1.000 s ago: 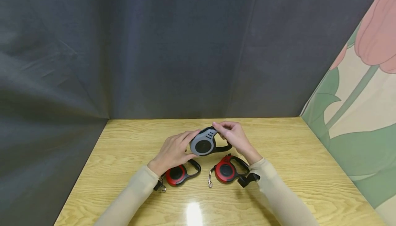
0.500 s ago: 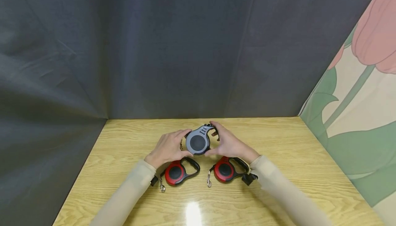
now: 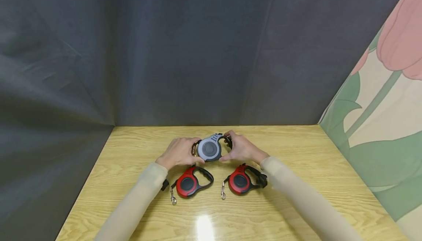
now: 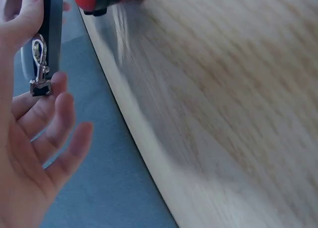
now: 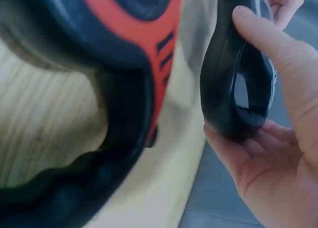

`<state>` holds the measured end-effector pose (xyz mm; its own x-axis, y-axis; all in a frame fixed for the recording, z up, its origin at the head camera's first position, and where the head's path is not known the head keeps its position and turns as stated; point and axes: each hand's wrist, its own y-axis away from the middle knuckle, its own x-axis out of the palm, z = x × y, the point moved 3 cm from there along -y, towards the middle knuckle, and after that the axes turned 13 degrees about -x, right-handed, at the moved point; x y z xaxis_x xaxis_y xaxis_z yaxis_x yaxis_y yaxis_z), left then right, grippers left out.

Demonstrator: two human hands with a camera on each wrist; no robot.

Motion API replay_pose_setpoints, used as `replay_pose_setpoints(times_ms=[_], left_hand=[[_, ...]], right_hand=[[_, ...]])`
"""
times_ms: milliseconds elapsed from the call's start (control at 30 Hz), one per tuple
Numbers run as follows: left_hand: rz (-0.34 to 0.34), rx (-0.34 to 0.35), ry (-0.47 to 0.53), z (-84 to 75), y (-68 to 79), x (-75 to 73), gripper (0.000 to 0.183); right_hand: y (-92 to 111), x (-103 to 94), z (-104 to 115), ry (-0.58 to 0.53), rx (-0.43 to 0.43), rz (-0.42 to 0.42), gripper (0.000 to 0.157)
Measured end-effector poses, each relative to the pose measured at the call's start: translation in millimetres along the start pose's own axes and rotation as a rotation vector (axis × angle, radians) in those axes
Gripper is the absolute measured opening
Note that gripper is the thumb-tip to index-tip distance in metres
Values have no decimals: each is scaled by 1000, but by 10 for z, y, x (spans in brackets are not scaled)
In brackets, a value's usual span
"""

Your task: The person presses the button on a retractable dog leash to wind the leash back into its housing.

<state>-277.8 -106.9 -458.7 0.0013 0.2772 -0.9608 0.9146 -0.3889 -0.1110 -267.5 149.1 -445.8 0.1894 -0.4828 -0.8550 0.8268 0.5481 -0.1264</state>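
Observation:
Both hands hold a grey and black retractable dog leash (image 3: 209, 149) toward the back of the table in the head view. My left hand (image 3: 179, 152) pinches its left side, thumb at the lower edge. A metal clip (image 4: 39, 64) hangs near those fingers in the left wrist view. On the handle side, my right hand (image 3: 242, 148) grips the leash, and the right wrist view has its thumb and fingers around the black casing (image 5: 223, 84). Two red and black retractable leashes lie nearer, one on the left (image 3: 187, 184) and one on the right (image 3: 239, 181).
The wooden table (image 3: 132, 182) meets a dark curtain (image 3: 184, 58) along its back and left. A flower-patterned cloth (image 3: 382, 123) hangs at the right. Metal clips of the red leashes, one left (image 3: 173, 199) and one right (image 3: 223, 195), lie on the table.
The grey leash has moved slightly left and been turned more level. My right hand has shifted from the handle's top to gripping its right side, with the thumb now at the lower edge.

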Motion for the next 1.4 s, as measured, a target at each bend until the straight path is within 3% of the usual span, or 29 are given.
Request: replay_pose_setpoints(times_ms=[233, 500, 667, 800, 933, 1100, 1200, 1333, 1400], left_hand=[[111, -35, 27, 72, -14, 137, 90], [116, -49, 24, 90, -30, 204, 91], [167, -65, 34, 67, -16, 244, 87], [193, -99, 33, 56, -7, 249, 89], [217, -130, 34, 54, -8, 228, 91], [227, -145, 40, 95, 22, 175, 92], [221, -162, 82, 162, 81, 119, 94], [187, -200, 158, 295, 198, 26, 90], [157, -211, 188, 360, 261, -31, 82]], right_hand=[[-64, 151, -83, 12, 31, 81, 102], [-47, 169, -53, 55, 45, 121, 103], [-14, 237, -58, 92, 51, 175, 107], [-5, 260, -70, 112, 62, 169, 110], [-9, 256, -104, 92, 68, 172, 113], [18, 198, -147, -35, 100, 158, 114], [54, 113, -142, -95, 80, 65, 93], [122, -40, -125, -98, 29, -141, 37], [173, -128, -121, -110, 22, -241, 17]])
